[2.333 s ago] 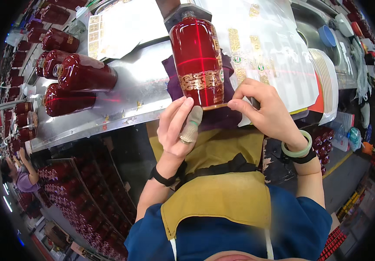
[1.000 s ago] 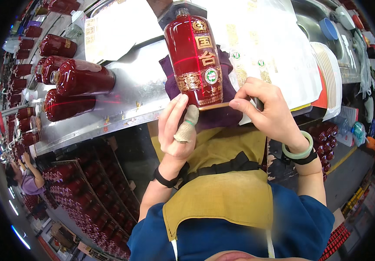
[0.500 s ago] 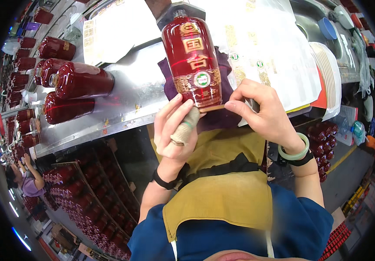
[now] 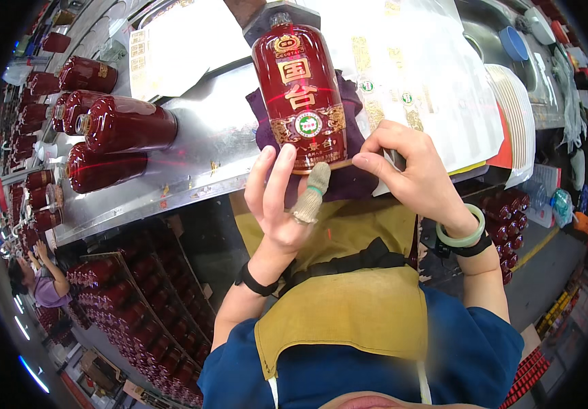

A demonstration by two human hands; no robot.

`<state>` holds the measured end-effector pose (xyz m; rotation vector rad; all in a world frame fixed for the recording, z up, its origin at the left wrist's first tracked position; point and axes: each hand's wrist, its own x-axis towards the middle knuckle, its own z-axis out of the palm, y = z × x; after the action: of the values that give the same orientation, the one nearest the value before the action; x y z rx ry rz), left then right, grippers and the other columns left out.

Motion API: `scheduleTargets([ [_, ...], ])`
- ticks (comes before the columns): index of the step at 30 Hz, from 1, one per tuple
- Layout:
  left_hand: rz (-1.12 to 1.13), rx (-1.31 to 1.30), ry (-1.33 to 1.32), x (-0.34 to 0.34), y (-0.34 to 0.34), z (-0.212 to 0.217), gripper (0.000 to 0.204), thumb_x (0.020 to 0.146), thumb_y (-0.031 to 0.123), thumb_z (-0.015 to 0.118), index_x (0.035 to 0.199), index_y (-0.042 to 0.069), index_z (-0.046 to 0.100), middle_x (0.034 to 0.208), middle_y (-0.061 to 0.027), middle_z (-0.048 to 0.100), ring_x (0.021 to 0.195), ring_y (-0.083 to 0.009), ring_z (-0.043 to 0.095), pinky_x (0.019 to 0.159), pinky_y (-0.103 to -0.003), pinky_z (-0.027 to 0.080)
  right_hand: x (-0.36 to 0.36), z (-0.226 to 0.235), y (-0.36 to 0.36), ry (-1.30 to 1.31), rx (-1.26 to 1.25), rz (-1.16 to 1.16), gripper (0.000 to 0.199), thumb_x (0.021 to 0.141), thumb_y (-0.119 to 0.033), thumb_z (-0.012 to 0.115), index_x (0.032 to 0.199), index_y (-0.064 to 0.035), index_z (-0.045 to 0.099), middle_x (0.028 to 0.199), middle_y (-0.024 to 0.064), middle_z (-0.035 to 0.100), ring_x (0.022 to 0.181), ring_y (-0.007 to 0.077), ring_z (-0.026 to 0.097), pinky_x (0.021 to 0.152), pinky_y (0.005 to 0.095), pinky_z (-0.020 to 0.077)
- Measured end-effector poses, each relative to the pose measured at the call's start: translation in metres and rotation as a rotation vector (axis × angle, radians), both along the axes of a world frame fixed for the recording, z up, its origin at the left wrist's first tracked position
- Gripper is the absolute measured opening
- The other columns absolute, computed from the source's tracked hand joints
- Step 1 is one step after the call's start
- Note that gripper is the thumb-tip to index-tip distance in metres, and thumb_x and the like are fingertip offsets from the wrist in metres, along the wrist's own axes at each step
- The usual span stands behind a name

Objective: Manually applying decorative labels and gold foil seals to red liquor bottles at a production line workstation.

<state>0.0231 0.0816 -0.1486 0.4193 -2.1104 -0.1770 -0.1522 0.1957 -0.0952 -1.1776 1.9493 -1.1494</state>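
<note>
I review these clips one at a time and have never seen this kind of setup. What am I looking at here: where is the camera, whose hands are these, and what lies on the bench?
The picture comes from a wide fisheye camera worn on a person's head, looking down, so edges bend. There is no machine. The left hand, with a wrapped finger, and the right hand meet at the base of a red bottle with gold labels, lying on a purple cloth on a metal bench. The right fingers seem to pinch something thin at the bottle's lower edge; I cannot tell what. More red bottles lie to the left, label sheets to the right.
</note>
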Motion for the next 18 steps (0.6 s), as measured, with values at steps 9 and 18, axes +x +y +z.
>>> scheduleTargets([
  [9, -0.085, 0.175, 0.091, 0.001, -0.011, -0.003, 0.033, 0.08, -0.012, 0.08, 0.112, -0.01, 0.071, 0.115, -0.0188, 0.075, 0.11, -0.0371, 0.072, 0.095, -0.041, 0.061, 0.004, 0.002, -0.002, -0.021, -0.046, -0.006, 0.021, 0.093, -0.018, 0.077, 0.089, 0.0012, 0.069, 0.079, 0.011, 0.062, 0.065, 0.0227, 0.055, 0.063, 0.0362, 0.0437],
  [18, -0.134, 0.135, 0.029, 0.01, -0.008, -0.007, 0.041, 0.082, -0.014, 0.075, 0.122, -0.014, 0.067, 0.123, -0.0262, 0.071, 0.112, -0.0373, 0.071, 0.099, -0.043, 0.059, 0.002, 0.001, -0.001, 0.012, -0.01, -0.012, 0.021, 0.092, -0.018, 0.077, 0.088, 0.0011, 0.069, 0.077, 0.0113, 0.061, 0.068, 0.0228, 0.056, 0.065, 0.0363, 0.0443],
])
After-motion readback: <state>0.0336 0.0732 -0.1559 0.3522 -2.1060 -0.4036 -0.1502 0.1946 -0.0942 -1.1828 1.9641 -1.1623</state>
